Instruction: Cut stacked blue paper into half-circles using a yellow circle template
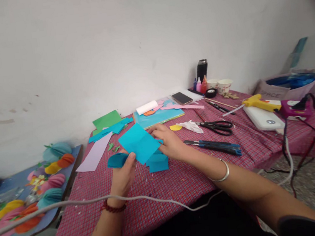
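A bright blue square of paper [138,142] is held up over the table, with a faint crease in it. My left hand [126,174] is closed, its thumb pressing the lower left edge of the square. In the same hand sits a darker blue, rounded paper piece [117,160], apparently folded or stacked. At the square's right corner, my right hand [168,141] is closed with its fingers curled; a bit of blue paper shows by the fingertips, which are partly hidden. Beneath the square, more blue paper pieces [158,162] lie on the checked tablecloth [146,208].
Scissors [218,126] and a box cutter [215,147] lie to the right. A yellow glue gun [260,102] rests on a white box [263,118]. A white cable [157,202] crosses in front of my left wrist. Paper ornaments [54,182] fill a blue board at left.
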Demonstrator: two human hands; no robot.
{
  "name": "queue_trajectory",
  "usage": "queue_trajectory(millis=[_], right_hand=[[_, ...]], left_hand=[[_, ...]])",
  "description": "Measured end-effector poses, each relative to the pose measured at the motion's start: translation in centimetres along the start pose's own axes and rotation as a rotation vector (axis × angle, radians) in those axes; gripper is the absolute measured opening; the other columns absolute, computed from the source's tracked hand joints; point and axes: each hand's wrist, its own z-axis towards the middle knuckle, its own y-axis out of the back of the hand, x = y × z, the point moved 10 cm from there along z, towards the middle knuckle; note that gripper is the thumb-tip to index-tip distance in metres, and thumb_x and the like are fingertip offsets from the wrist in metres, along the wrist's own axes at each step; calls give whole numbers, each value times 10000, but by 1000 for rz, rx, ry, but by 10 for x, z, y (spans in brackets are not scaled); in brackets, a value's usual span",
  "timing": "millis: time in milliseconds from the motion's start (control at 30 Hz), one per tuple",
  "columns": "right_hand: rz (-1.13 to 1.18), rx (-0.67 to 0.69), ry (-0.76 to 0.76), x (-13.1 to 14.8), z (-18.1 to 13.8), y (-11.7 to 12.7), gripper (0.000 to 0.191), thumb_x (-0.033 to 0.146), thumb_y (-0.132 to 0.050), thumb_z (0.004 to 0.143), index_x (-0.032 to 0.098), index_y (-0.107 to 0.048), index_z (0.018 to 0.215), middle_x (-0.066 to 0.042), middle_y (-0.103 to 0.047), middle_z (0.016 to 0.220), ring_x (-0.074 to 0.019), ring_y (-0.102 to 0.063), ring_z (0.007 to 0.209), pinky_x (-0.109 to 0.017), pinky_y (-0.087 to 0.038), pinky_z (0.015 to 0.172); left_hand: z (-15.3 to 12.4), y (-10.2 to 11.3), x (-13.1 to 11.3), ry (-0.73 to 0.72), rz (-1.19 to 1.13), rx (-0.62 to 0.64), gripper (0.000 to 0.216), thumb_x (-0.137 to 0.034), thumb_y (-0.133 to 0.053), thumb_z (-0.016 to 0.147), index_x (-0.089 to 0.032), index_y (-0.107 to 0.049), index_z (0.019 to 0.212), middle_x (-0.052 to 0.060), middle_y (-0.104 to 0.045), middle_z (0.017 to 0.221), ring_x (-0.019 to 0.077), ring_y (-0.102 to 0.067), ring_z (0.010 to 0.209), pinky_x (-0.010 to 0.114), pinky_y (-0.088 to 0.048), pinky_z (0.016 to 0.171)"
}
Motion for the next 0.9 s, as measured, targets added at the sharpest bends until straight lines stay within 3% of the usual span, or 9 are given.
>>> queue_trajectory(millis=[100, 200, 367, 467, 600, 700, 767, 833, 900], right_hand=[[21, 129, 16, 3, -2, -14, 114, 179, -530, 818, 155, -572, 922, -89, -613, 980, -197, -540, 911, -320, -420, 814], [-53, 171, -24, -2, -4, -21, 92, 171, -551, 795, 154, -590, 877, -78, -638, 912, -200, -550, 864, -312, -410, 785], [52, 47, -326, -43, -7, -10, 100, 157, -512, 810, 154, -589, 873, -26, -648, 851, -142, -566, 771, -244, -409, 696], [31, 196, -470, -66, -16, -25, 91, 135, -518, 777, 142, -589, 833, -17, -647, 800, -122, -560, 698, -218, -390, 634], [-275, 413, -443, -71, -28, -43, 88, 153, -527, 757, 156, -612, 781, -37, -651, 750, -151, -564, 676, -241, -351, 607], [-356, 381, -360, -63, -24, -41, 109, 215, -525, 796, 155, -611, 767, -61, -649, 771, -171, -562, 714, -261, -356, 638], [-199, 250, -379, -61, -17, -29, 246, 304, -443, 878, 151, -594, 758, -57, -634, 763, -161, -550, 706, -261, -371, 638], [100, 153, -456, -65, -15, -23, 430, 410, -295, 943, 148, -581, 756, -43, -617, 730, -147, -540, 668, -258, -394, 616], [421, 184, -524, -66, -17, -30, 485, 507, -291, 928, 144, -587, 800, -33, -620, 729, -145, -552, 656, -258, -426, 601]], left_hand=[[0, -10, 0, 28, -102, 31, 145, -253, -739, 684, -189, -621, 738, 29, -679, 833, 184, -631, 871, 307, -518, 804], [0, -11, -1, 35, -142, 18, 158, -238, -743, 683, -181, -652, 800, 41, -697, 913, 183, -636, 902, 295, -520, 817], [6, 6, -9, 1, -233, -91, 189, -209, -727, 703, -209, -656, 878, 19, -703, 946, 153, -644, 838, 270, -539, 732], [9, 21, -4, 32, -252, -186, 227, -210, -745, 680, -217, -638, 880, -23, -698, 823, 118, -632, 659, 232, -529, 587], [10, 25, 2, 57, -185, -223, 258, -247, -771, 642, -184, -607, 830, -48, -652, 656, 96, -573, 485, 205, -471, 456], [7, 18, 7, 85, -129, -168, 253, -262, -770, 639, -168, -588, 787, -45, -629, 612, 100, -564, 468, 210, -460, 446], [4, 9, 13, 117, -87, -89, 225, -261, -761, 649, -167, -583, 750, -36, -623, 600, 104, -562, 472, 213, -448, 437], [0, -2, 22, 180, -20, 25, 207, -273, -752, 661, -160, -579, 681, -19, -611, 562, 113, -554, 462, 225, -441, 432], [-6, -11, 33, 255, 56, 130, 228, -293, -747, 667, -151, -575, 619, 3, -600, 522, 125, -552, 451, 238, -437, 428]])
